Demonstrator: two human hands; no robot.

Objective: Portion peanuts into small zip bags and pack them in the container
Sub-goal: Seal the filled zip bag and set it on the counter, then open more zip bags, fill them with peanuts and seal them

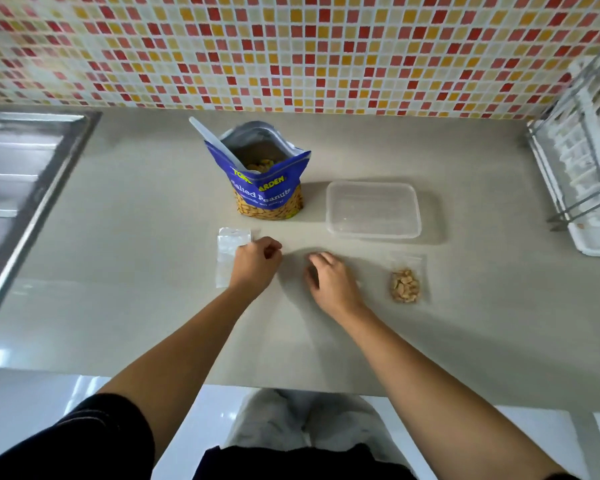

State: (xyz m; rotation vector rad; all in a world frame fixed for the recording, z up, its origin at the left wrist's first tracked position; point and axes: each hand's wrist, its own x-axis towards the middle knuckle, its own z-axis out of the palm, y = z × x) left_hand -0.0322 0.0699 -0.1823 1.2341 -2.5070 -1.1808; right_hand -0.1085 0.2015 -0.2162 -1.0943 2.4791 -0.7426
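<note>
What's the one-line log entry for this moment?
left hand: on empty zip bags | right hand: empty, over counter | filled zip bag: on counter | container: empty | peanut bag: open

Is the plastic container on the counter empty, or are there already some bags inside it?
Empty. Through the clear container only the counter shows. The one filled bag lies outside, in front of it.
</note>
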